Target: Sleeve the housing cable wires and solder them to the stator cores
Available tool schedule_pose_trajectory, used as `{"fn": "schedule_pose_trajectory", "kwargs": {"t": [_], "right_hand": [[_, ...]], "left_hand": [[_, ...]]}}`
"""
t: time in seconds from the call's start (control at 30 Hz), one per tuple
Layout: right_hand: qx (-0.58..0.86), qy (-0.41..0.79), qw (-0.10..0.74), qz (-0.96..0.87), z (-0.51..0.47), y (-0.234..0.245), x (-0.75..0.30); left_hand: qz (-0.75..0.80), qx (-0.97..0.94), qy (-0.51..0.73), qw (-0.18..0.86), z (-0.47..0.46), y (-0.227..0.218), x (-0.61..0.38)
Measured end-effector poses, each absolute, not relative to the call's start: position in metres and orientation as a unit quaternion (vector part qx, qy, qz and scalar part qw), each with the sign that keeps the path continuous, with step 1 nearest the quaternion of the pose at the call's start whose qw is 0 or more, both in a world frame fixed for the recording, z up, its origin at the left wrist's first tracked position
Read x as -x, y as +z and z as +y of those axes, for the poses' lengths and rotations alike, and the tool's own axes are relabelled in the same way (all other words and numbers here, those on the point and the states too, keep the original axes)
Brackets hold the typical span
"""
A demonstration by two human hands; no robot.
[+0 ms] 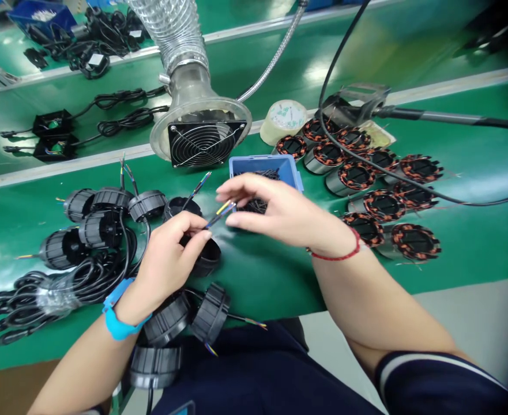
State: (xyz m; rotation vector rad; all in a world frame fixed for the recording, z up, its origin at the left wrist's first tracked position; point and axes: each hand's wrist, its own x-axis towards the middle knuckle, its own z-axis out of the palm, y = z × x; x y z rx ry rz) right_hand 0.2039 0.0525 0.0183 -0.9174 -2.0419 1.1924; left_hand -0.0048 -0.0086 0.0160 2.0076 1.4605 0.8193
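My left hand [169, 253], with a blue band at the wrist, pinches a cable whose thin coloured wires [219, 214] stick out past the fingertips. Beside the wire tips is my right hand [275, 210], thumb and fingers spread apart; it does not visibly grip anything. Under the right hand stands a blue bin [289, 171] of small black pieces, partly covered by the fingers. Just behind my left hand lie a round black housing [208, 257] and another upright wire bundle [198, 189]. More black ribbed housings [210, 314] sit near the front edge.
A fan [206, 144] on a duct hood hangs over the back. Several copper-wound stators [383, 204] stand at right near a tape roll [283, 121] and a soldering iron [431, 117]. Coiled black cables [59, 294] and more housings [100, 227] lie at left.
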Motion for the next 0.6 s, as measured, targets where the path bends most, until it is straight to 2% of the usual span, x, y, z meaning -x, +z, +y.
{"fn": "schedule_pose_trajectory", "kwargs": {"t": [0.07, 0.1, 0.23, 0.33, 0.4, 0.5, 0.6], "right_hand": [[0.410, 0.395, 0.321, -0.757, 0.058, 0.016, -0.211], [0.446, 0.359, 0.305, -0.761, 0.061, 0.015, -0.213], [0.540, 0.192, 0.107, -0.812, 0.068, 0.007, -0.218], [0.540, 0.138, -0.013, -0.830, 0.069, 0.000, -0.213], [0.537, 0.118, -0.036, -0.835, 0.069, -0.005, -0.209], [0.548, 0.087, -0.028, -0.832, 0.068, -0.009, -0.202], [0.557, 0.065, -0.001, -0.828, 0.067, -0.013, -0.198]], "left_hand": [[0.559, -0.733, 0.327, 0.207, -0.007, 0.016, 0.008], [0.567, -0.729, 0.337, 0.183, -0.005, 0.015, 0.010], [0.575, -0.722, 0.369, 0.104, -0.002, 0.010, 0.012], [0.551, -0.747, 0.369, 0.047, -0.001, 0.002, 0.011], [0.528, -0.768, 0.363, 0.003, 0.002, -0.004, 0.010], [0.510, -0.786, 0.344, -0.060, 0.013, -0.013, 0.009], [0.524, -0.794, 0.305, -0.050, 0.026, -0.017, 0.012]]}}
